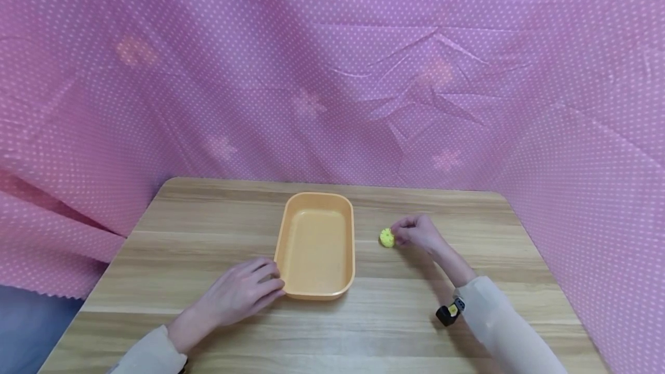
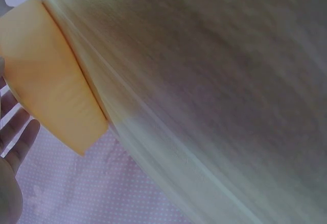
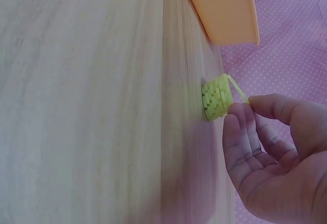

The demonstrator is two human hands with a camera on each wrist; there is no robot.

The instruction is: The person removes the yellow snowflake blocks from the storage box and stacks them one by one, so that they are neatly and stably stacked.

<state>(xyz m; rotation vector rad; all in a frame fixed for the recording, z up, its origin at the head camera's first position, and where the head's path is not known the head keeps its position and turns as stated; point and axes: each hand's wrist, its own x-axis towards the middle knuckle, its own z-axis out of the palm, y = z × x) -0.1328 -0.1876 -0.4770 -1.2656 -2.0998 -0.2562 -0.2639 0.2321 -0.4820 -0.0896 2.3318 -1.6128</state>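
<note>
Left hand (image 1: 240, 293) touching orange tray (image 1: 317, 292), right hand (image 1: 418, 232) pinching yellow basket (image 1: 387, 238)

Head view: high, looking forward and down over the wooden table (image 1: 208, 224), taking in both hands and the pink dotted cloth (image 1: 332, 74) behind. Left wrist view: very close, tilted along the tabletop, blurred, showing the orange tray (image 2: 51, 91) wall. Right wrist view: equally close, rotated; all 3 views share tray and tabletop.
</note>
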